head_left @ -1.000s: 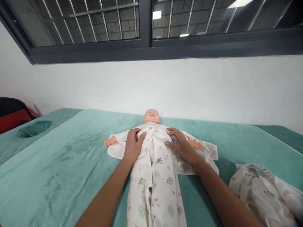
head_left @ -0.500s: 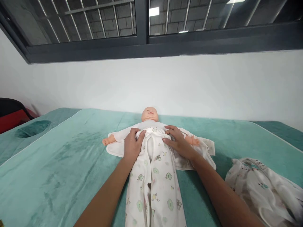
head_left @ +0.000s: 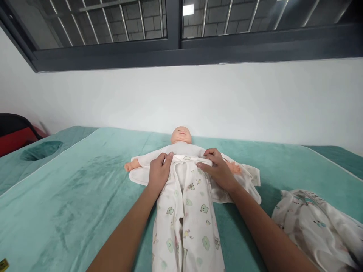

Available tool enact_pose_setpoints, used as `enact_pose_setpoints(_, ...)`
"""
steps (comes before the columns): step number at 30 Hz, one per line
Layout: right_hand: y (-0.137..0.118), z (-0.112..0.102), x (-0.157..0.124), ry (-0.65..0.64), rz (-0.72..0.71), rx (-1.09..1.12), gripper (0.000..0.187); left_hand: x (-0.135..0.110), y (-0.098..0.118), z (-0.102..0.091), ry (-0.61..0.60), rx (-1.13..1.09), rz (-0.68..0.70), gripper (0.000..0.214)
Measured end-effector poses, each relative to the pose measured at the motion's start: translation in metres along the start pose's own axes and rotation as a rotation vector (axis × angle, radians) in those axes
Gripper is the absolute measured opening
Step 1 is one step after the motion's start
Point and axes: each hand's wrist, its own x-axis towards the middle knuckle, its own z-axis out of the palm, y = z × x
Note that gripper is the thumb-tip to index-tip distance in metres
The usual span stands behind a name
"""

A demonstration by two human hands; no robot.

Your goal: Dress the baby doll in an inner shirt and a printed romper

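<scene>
The printed trousers (head_left: pixel 187 215) lay over the doll (head_left: pixel 181 136), with the top hem up at the doll's chest and both legs running down from the doll toward me. It was soft white cotton, dotted with small green and yellow animal figures, wrinkled along a slit down the middle. The left hand (head_left: pixel 159 172) had its fingers curled over the hem on the doll's near-left side, pinching the cloth. The right hand (head_left: pixel 218 170) was closed on the same hem on the doll's other side, knuckles bent, with the thumb pressed to the fabric.

The doll was smooth peach plastic with a round bald head. It lay on its back, its arms spread out to either side. Beneath it a plain white wrap (head_left: pixel 249 177) lay open, its rounded flaps spread beyond both of the doll's arms.

A teal plush cover (head_left: pixel 70 196) lay under everything, its nap brushed into darker streaks. To the left of the doll there was wide bare pile out to a white-piped edge. Right of the doll, well apart, sat a crumpled printed cloth (head_left: pixel 314 226). A flat white wall (head_left: pixel 198 102) rose close behind the doll's head, which left little room that way.
</scene>
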Motion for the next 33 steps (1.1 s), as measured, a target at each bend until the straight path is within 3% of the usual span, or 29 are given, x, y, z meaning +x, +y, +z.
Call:
enact_pose_setpoints(3, -0.003, -0.001, -0.004, -0.015, 0.067, 0.127, 0.029, 0.006, -0.003, -0.011, -0.140, -0.078, -0.046, 0.050)
enact_pose_setpoints(7, -0.001, 0.000, -0.008, -0.066, 0.181, 0.325, 0.032, 0.015, -0.007, -0.040, -0.544, -0.141, -0.095, 0.039)
enact_pose_setpoints(10, 0.000, -0.004, -0.008, -0.122, 0.193, 0.254, 0.041, 0.015, -0.009, -0.057, -0.802, -0.222, -0.141, 0.037)
enact_pose_setpoints(12, -0.003, -0.010, -0.007, -0.221, 0.180, 0.156, 0.041, 0.014, -0.010, -0.061, -0.857, -0.252, -0.164, 0.041)
enact_pose_setpoints(15, -0.011, -0.022, -0.005, -0.418, 0.177, 0.062, 0.031, 0.011, -0.011, -0.060, -0.837, -0.243, -0.147, 0.033)
enact_pose_setpoints(17, -0.018, -0.027, -0.005, -0.525, 0.183, 0.003, 0.038, 0.009, -0.012, -0.058, -0.808, -0.248, -0.128, 0.029)
enact_pose_setpoints(20, -0.025, -0.028, -0.008, -0.554, 0.172, -0.081, 0.048, 0.004, -0.011, -0.056, -0.755, -0.254, -0.106, 0.024)
enact_pose_setpoints(26, -0.030, -0.009, -0.033, -0.348, 0.132, -0.136, 0.025, -0.022, -0.014, -0.053, -0.543, -0.205, -0.010, 0.019)
enact_pose_setpoints(30, -0.027, 0.010, -0.060, -0.118, 0.169, -0.191, 0.013, -0.045, -0.017, -0.049, -0.366, -0.141, -0.080, 0.012)
enact_pose_setpoints(33, -0.025, 0.017, -0.074, -0.031, 0.218, -0.167, 0.016, -0.055, -0.016, -0.055, -0.375, -0.150, -0.108, 0.017)
